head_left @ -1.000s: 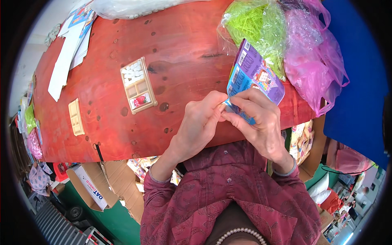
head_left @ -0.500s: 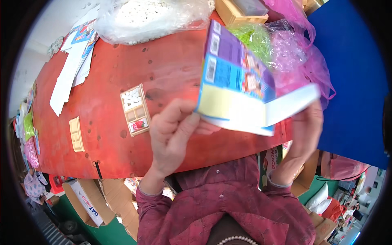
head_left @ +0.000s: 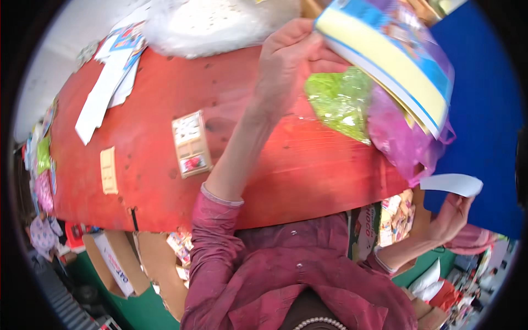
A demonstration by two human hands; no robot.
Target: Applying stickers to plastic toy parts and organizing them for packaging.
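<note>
My left hand (head_left: 291,55) reaches far over the table and pinches the lower left corner of a printed card sheet (head_left: 385,60) in blue, purple and pale yellow. The sheet is slanted and blurred by motion. Off to the right, beyond the table's edge, my right hand (head_left: 451,217) grips a curved white strip of paper (head_left: 454,184), apart from the sheet. Below the sheet are a green plastic bag (head_left: 338,102) and a pink plastic bag (head_left: 401,143). Left of my left forearm lies a small wooden tray (head_left: 191,146) with white pieces and a red picture piece.
Another small wooden tray (head_left: 109,170) lies farther left on the red table (head_left: 148,192). White paper strips (head_left: 102,104) lie at the far left, and a clear bag of white pieces (head_left: 214,27) at the back. Cardboard boxes (head_left: 113,264) stand below the near edge; a blue panel (head_left: 489,121) is at right.
The white strip, earlier attached to or against the sheet, is now apart in my right hand, which moved right and down. My left hand carried the sheet away and to the right.
</note>
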